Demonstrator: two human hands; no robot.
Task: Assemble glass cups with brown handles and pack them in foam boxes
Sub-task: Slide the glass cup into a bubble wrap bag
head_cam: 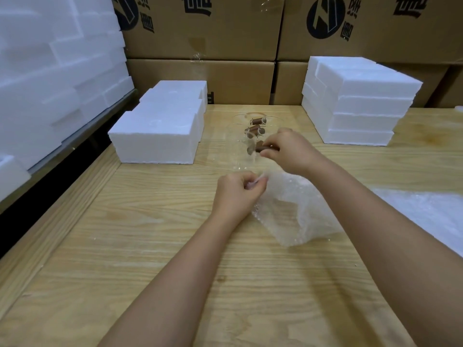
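Gripping the brown handle [261, 146] of the nearest glass cup [244, 156], the right hand [288, 151] is curled around it, while the left hand [238, 192] pinches the mouth of a bubble-wrap bag [290, 214] at 6 o'clock from the cup. Two more handled cups [255, 125] stand in a row toward 12 o'clock on the desk [150, 246]. White foam boxes [160, 131] sit at 10 o'clock, and a stack [358, 106] of them at 2 o'clock. The handles look fitted, so bagging and boxing these three appears left to do.
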